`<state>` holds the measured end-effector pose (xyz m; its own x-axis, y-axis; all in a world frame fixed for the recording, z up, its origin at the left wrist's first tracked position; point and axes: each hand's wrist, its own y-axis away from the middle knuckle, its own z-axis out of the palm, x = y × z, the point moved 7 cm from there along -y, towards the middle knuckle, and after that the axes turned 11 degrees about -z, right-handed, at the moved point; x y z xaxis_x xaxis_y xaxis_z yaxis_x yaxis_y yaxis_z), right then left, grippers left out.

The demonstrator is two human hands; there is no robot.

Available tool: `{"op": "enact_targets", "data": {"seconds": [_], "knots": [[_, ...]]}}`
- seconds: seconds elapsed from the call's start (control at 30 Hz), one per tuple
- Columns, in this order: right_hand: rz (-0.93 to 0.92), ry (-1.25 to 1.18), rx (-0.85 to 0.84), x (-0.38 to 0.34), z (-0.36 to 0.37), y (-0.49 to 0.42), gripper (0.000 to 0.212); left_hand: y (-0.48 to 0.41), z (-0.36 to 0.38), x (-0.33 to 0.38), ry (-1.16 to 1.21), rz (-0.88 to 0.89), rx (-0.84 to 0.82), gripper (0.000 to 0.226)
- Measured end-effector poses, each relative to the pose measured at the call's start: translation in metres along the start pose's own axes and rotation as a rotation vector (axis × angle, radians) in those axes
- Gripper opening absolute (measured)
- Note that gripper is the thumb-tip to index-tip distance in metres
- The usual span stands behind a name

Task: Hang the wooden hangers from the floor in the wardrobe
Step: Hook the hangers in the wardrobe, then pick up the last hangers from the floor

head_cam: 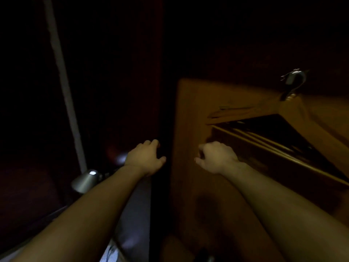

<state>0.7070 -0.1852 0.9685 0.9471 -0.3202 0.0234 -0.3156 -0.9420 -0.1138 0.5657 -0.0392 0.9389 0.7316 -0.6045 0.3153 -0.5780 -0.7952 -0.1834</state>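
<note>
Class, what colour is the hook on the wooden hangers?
The hook is shiny silver; head view.

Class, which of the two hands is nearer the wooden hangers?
The right hand: it reaches just short of the left tips of the wooden hangers, while the left hand lies farther left, away from them.

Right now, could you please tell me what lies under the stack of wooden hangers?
The wooden hangers rest on a brown wooden surface, visible around them. Inside their triangular opening it is too dark to tell, and the stack itself covers whatever lies directly beneath.
</note>
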Motion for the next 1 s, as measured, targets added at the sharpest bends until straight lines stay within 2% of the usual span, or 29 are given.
{"op": "enact_targets", "data": {"seconds": [0.23, 0.43, 0.73, 0.83, 1.0], "knots": [[-0.214, -0.045, -0.053, -0.104, 0.031, -0.009, 0.02, 0.064, -0.018, -0.101, -0.071, -0.193, 0.008, 0.059], [-0.333, -0.04, -0.014, -0.198, 0.021, -0.012, 0.026, 0.111, -0.053, -0.18, -0.075, -0.304, 0.041, 0.067], [-0.376, -0.083, -0.095, -0.335, 0.035, -0.005, 0.039, 0.162, -0.084, -0.28, -0.061, -0.318, 0.026, 0.074], [-0.381, -0.136, -0.141, -0.38, 0.062, 0.001, 0.048, 0.181, -0.078, -0.316, -0.05, -0.34, 0.001, 0.075], [-0.393, -0.202, -0.266, -0.441, 0.124, 0.014, 0.047, 0.216, -0.047, -0.374, -0.036, -0.382, -0.092, 0.076]]}}
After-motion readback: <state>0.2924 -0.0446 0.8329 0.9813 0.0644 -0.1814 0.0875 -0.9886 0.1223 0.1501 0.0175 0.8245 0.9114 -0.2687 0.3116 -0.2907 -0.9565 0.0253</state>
